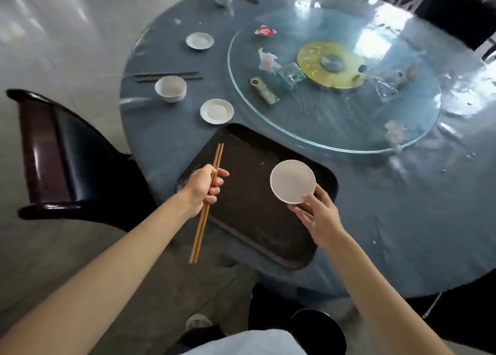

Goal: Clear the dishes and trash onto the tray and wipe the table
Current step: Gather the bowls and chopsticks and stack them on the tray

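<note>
Left hand clenched round chopsticks; right hand pinching plate by its near rim, over tray at the surface's near edge; likely light, stiff, breakable, glaze slippery; best gripped at the rim, thumb on top.

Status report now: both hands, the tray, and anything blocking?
Left hand grips chopsticks. Right hand holds small plate above tray. Tray bare, nothing in the way.
</note>
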